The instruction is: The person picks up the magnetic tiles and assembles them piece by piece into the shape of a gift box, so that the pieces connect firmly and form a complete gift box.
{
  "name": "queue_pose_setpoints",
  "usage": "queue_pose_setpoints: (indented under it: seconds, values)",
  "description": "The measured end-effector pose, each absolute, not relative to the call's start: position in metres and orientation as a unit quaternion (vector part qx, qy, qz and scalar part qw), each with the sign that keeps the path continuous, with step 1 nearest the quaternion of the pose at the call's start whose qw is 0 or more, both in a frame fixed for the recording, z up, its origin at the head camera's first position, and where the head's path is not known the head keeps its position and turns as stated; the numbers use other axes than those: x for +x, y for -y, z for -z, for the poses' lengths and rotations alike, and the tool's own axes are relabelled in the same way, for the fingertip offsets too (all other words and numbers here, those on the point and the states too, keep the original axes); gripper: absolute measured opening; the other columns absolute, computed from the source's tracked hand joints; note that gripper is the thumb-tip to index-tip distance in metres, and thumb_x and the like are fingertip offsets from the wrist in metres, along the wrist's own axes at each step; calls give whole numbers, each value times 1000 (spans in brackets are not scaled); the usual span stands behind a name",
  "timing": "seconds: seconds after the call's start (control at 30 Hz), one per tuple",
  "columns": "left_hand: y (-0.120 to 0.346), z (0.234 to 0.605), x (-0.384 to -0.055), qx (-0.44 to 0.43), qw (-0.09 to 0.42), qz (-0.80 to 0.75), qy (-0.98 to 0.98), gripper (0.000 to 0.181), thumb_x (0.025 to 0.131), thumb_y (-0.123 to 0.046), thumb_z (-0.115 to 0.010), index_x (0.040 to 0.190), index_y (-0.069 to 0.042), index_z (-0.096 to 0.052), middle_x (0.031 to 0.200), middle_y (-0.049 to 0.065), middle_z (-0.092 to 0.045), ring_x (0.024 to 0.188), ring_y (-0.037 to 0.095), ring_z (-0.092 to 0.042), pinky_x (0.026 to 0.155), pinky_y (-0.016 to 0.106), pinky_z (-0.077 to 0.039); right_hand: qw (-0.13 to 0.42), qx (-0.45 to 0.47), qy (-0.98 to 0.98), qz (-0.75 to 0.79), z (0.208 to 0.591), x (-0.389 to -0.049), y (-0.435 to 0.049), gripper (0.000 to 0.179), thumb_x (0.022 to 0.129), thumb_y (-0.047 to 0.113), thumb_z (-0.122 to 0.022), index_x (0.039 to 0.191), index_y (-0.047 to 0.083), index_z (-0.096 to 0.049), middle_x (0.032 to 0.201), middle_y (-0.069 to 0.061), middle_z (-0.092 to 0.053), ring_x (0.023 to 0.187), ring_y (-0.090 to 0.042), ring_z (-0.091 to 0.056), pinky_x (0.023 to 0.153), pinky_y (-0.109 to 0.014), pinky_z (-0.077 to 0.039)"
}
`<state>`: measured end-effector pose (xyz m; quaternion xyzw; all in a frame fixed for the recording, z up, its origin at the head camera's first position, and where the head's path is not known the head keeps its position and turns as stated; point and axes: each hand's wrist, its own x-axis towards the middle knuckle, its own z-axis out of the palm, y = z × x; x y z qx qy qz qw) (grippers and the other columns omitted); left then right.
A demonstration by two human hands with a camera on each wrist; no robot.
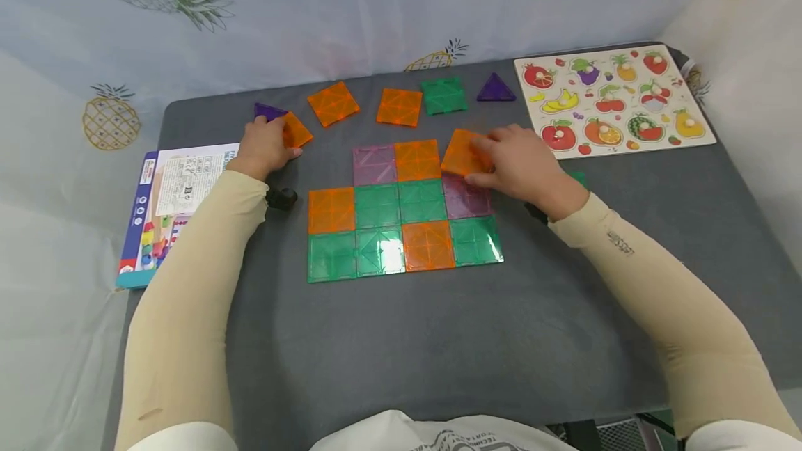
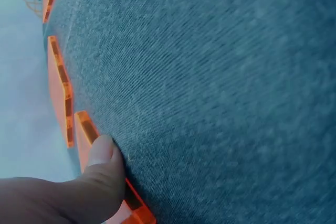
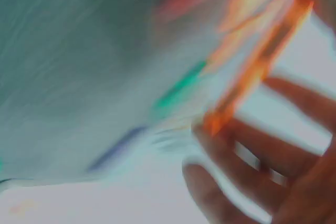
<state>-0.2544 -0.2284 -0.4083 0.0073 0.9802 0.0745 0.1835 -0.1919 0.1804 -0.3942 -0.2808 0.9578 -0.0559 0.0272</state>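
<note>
grey tabletop supporting tile grid; right hand pinching orange tile by edges, likely freeing underside; left hand thumbing second orange tile, finger closure unclear.

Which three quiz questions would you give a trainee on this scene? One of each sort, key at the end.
1. Multiple choice. What colour is the tile in the right hand?
a) green
b) orange
c) purple

2. True or false. The fruit board lies beside the left forearm.

3. List. In the joined tile layout, which colours make up the row nearest the person, left to right?

Key
1. b
2. False: the fruit board lies at the far right of the table.
3. Green, green, orange, green.
</note>
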Motion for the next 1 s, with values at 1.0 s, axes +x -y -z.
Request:
queue_pose_setpoints:
  seconds: [1.0]
  values:
    - [228, 407, -244, 84, 237, -12, -968, 62, 99, -27, -48, 141, 14, -28, 141, 44, -22, 127, 61, -28, 107, 64, -28, 49, -495, -868, 13, 427, -43, -144, 72, 82, 61, -63, 140, 19, -52, 147, -21, -41, 136, -45, -36, 105, -59, -36]
